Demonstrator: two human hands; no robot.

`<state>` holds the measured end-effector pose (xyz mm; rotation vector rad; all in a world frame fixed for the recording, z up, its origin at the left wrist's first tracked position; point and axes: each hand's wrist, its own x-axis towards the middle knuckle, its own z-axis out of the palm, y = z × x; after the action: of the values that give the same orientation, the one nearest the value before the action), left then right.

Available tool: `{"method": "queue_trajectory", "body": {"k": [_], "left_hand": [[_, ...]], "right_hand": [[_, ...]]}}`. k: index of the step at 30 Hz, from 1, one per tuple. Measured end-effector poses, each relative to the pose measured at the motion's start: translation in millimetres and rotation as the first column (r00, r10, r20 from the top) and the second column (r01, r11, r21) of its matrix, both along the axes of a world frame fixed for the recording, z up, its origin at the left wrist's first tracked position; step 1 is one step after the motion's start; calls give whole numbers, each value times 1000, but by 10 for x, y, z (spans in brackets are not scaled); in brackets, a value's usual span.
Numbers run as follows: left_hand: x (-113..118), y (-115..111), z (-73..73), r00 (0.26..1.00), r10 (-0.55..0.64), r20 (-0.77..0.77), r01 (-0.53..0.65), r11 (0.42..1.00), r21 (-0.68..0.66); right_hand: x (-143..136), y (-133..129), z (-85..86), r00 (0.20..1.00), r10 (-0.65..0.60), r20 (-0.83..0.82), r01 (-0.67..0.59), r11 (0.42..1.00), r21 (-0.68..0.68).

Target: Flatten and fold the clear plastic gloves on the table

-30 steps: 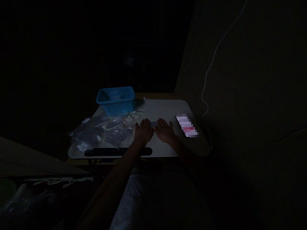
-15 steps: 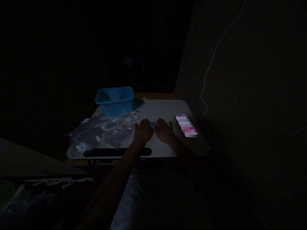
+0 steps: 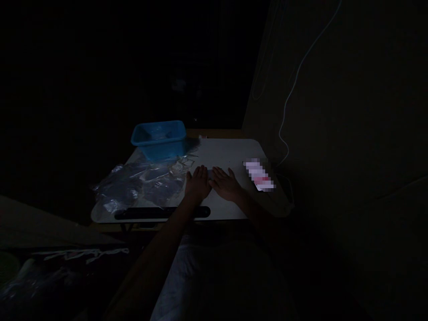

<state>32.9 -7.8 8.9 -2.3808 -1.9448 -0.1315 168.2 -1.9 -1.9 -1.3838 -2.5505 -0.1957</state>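
Observation:
My left hand lies flat, palm down, near the middle of a white table. Close beside it, my right hand is also palm down with its fingers stretched out and its thumb apart. A small piece of thin, pale material shows between the hands; the rest of it is hidden under them. Crumpled clear plastic spreads over the table left of my left hand. To the right of my right hand lies a lit phone, its screen blurred.
A blue plastic basket stands at the table's back left. A black slot runs along the front edge. A white cable hangs at the right by the wall. The room is very dark.
My right hand has moved slightly left and tilted, closer to my left hand, covering more of the gap between them. My left hand stays almost in place.

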Motion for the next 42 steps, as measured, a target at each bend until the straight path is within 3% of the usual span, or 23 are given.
{"method": "queue_trajectory", "body": {"k": [10,42], "left_hand": [[-7,18,-41,1000,-3,2,3,1000,24],[7,-15,-10,1000,28,-4,-27,998,48]], "right_hand": [[-51,-8,-3,991,-133,-17,133,991,-29],[-52,-1,-4,985,-166,-41,163,984,-73]]}}
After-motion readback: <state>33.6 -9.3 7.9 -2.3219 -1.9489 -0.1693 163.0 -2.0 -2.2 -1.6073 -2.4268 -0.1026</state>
